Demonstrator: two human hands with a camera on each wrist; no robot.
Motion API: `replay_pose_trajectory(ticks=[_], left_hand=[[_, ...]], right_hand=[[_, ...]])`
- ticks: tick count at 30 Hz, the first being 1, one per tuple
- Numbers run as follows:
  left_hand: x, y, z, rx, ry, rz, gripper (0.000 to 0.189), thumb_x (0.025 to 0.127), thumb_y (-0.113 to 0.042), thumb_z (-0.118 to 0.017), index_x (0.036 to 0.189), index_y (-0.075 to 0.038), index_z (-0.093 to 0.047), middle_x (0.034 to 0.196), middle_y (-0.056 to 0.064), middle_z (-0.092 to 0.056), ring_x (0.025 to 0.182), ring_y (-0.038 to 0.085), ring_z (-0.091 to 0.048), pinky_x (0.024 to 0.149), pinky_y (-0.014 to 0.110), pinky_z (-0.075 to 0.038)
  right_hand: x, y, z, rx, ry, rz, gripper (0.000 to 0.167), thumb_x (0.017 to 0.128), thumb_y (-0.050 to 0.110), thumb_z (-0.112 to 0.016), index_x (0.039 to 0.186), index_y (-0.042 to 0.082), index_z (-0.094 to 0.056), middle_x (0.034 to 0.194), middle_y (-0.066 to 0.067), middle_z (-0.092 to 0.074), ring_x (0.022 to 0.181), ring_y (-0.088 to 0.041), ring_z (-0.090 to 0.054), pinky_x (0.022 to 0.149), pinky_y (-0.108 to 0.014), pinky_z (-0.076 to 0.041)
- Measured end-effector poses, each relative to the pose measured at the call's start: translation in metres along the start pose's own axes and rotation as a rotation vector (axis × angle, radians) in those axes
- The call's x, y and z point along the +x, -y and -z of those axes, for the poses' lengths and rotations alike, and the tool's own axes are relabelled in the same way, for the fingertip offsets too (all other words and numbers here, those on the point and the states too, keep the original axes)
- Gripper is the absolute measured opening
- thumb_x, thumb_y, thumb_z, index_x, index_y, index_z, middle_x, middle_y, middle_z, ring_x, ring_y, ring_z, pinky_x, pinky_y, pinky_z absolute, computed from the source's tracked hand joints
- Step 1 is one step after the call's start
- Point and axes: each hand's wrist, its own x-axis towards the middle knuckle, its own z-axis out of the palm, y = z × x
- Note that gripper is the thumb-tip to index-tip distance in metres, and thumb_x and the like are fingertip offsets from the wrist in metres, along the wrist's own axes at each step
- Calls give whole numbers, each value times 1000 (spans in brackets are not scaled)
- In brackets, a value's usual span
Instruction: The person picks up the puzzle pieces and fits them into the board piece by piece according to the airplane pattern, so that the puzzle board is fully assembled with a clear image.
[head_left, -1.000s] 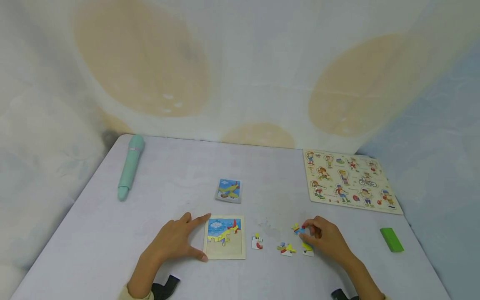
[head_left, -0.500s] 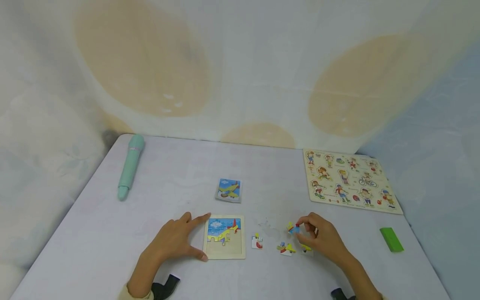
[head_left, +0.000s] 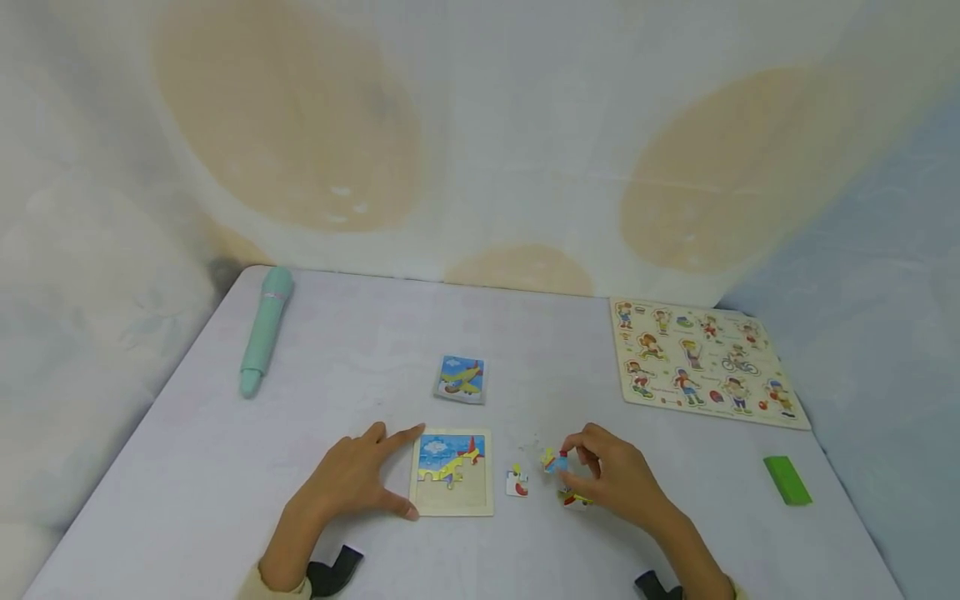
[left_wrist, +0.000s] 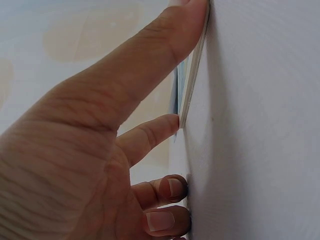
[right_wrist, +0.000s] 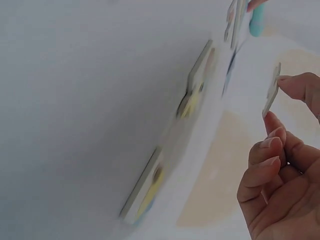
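My right hand (head_left: 618, 479) pinches a blue, red and yellow jigsaw piece (head_left: 552, 462) between thumb and forefinger, raised off the table in the right wrist view, where the piece (right_wrist: 273, 92) shows edge-on. My left hand (head_left: 352, 475) is spread beside a square wooden puzzle tray (head_left: 452, 504). Its straight forefinger touches the far left corner and its thumb the near left corner; the left wrist view shows both on the tray's edge (left_wrist: 192, 75). Joined airplane pieces (head_left: 442, 452) fill the tray's upper part. A loose piece (head_left: 517, 483) lies right of the tray, another (head_left: 573, 499) partly under my right hand.
Behind the tray lies a small airplane picture (head_left: 460, 380). A mint-green microphone-shaped object (head_left: 266, 333) is at the far left. To the right are a wooden board with printed children (head_left: 708, 362) and a green block (head_left: 787, 480).
My right hand has moved left, carrying the pinched jigsaw piece toward the tray and passing over the loose pieces. My left hand stays at the tray's left side.
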Motion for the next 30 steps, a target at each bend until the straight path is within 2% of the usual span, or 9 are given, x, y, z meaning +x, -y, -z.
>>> replay_pose_trajectory(ticks=[7, 14, 20, 30], left_hand=[[-1, 1, -2, 1, 5, 3, 107, 51, -71, -84, 146, -38, -48, 94, -1, -49, 68, 16, -41, 67, 33, -35], [1, 2, -2, 9, 0, -11, 107, 52, -71, -84, 146, -37, -48, 94, -1, -48, 68, 15, -42, 69, 33, -35], [1, 1, -1, 12, 6, -2, 106, 52, -70, -85, 146, -38, -48, 94, -1, -49, 69, 15, -42, 69, 33, -35], [0, 0, 1, 14, -9, -21, 105, 52, -70, -84, 145, -36, -49, 94, 0, -50, 68, 16, -42, 68, 34, -37]], right_hand=[[11, 17, -13, 10, 52, 15, 29, 72, 15, -87, 93, 19, -67, 73, 4, -47, 60, 4, -36, 51, -17, -34], [20, 30, -26, -12, 55, 50, 29, 70, 19, -88, 92, 19, -68, 73, 9, -45, 62, 3, -37, 53, -17, -35], [30, 45, -38, -35, 112, 40, 25, 72, 21, -87, 90, 18, -69, 72, 5, -47, 62, 2, -38, 53, -17, -34], [48, 65, -55, -173, 196, 105, 25, 77, 30, -83, 94, 15, -72, 76, 7, -48, 61, 0, -38, 53, -17, -33]])
